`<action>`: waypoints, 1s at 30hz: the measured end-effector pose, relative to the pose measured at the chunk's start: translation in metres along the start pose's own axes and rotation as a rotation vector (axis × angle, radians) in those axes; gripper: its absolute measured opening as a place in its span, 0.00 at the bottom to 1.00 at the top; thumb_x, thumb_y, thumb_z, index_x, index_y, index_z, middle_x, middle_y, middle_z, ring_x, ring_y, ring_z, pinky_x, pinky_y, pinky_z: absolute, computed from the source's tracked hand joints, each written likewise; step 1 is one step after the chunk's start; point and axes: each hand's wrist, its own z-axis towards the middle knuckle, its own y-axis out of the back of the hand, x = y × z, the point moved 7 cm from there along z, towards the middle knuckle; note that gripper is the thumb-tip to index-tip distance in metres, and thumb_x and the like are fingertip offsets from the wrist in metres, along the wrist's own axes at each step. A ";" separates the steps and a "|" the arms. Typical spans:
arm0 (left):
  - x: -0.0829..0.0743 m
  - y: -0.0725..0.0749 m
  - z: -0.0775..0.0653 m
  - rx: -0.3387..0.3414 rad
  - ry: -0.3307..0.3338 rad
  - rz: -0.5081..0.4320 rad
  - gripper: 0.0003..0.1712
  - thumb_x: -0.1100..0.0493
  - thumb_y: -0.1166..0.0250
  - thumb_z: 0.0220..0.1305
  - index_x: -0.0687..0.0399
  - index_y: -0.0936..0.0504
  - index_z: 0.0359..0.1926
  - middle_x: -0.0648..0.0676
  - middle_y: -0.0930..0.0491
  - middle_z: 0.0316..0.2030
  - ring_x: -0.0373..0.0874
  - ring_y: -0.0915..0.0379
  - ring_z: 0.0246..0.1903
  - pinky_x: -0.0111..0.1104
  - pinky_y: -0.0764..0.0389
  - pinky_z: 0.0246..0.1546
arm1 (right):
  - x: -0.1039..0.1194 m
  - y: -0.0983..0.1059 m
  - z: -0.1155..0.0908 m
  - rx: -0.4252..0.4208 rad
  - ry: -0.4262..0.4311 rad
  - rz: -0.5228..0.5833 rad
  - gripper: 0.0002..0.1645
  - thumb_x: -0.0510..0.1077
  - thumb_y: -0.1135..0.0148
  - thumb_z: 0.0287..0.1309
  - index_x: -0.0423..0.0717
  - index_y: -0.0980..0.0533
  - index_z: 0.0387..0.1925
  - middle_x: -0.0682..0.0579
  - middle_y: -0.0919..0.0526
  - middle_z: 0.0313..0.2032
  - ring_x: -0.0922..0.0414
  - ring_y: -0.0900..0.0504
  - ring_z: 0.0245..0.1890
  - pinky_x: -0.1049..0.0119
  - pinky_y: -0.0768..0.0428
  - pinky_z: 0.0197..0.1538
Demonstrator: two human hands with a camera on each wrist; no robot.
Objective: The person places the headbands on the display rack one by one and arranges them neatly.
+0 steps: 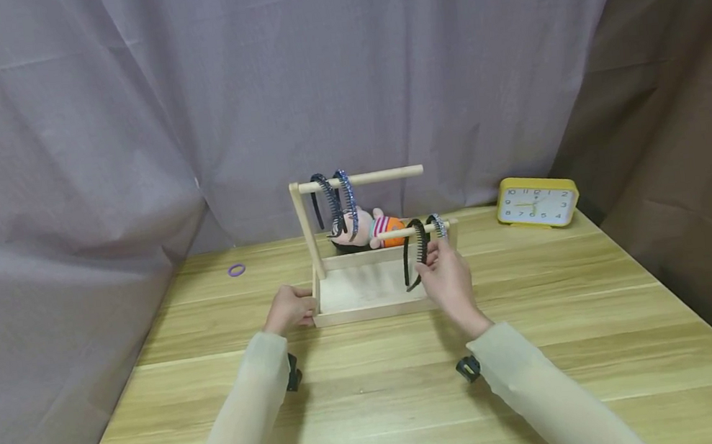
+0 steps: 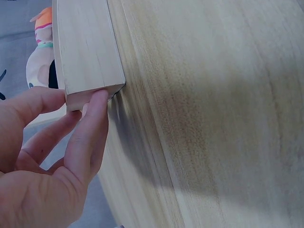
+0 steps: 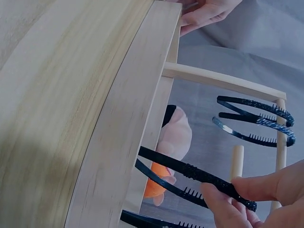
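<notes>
A pale wooden rack [image 1: 375, 313] with a tray base and two bars stands on the table. My left hand [image 1: 288, 307] grips the left end of its base; the left wrist view shows fingers and thumb at the corner [image 2: 95, 90]. By the lower bar, my right hand [image 1: 450, 281] pinches a black toothed headband [image 3: 190, 173] between thumb and fingers. In the head view this headband hangs at the lower bar [image 1: 396, 233], beside a glittery silver-blue headband [image 1: 437, 223]. A dark headband [image 1: 329, 194] and a blue sparkly headband [image 1: 348, 195] hang on the upper bar [image 1: 386, 174].
Behind the rack lies a doll [image 1: 389, 231] in orange and stripes. A yellow alarm clock [image 1: 538, 201] stands at the back right. On the left of the wooden table [image 1: 375, 401] lies a purple ring [image 1: 236, 270]. Grey curtains [image 1: 347, 71] enclose the back and sides.
</notes>
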 end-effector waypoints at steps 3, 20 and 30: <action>-0.001 -0.002 0.000 0.005 -0.006 -0.002 0.24 0.70 0.41 0.59 0.73 0.24 0.57 0.68 0.16 0.38 0.42 0.21 0.26 0.33 0.10 0.31 | -0.001 0.001 0.001 -0.002 0.004 -0.014 0.20 0.35 0.35 0.56 0.36 0.28 0.50 0.42 0.18 0.38 0.46 0.19 0.38 0.54 0.20 0.43; -0.005 -0.007 0.000 0.006 -0.015 0.014 0.25 0.71 0.43 0.56 0.73 0.24 0.57 0.63 0.17 0.31 0.41 0.24 0.22 0.31 0.11 0.27 | -0.008 0.006 -0.007 -0.037 0.030 -0.055 0.28 0.35 0.33 0.54 0.33 0.30 0.56 0.39 0.20 0.43 0.44 0.19 0.42 0.49 0.20 0.49; 0.003 0.001 0.000 0.027 0.001 -0.005 0.25 0.70 0.42 0.59 0.74 0.25 0.59 0.64 0.18 0.32 0.40 0.25 0.22 0.31 0.11 0.30 | -0.003 0.009 -0.022 0.010 0.061 -0.009 0.25 0.36 0.36 0.55 0.34 0.30 0.54 0.41 0.19 0.40 0.45 0.18 0.41 0.51 0.18 0.48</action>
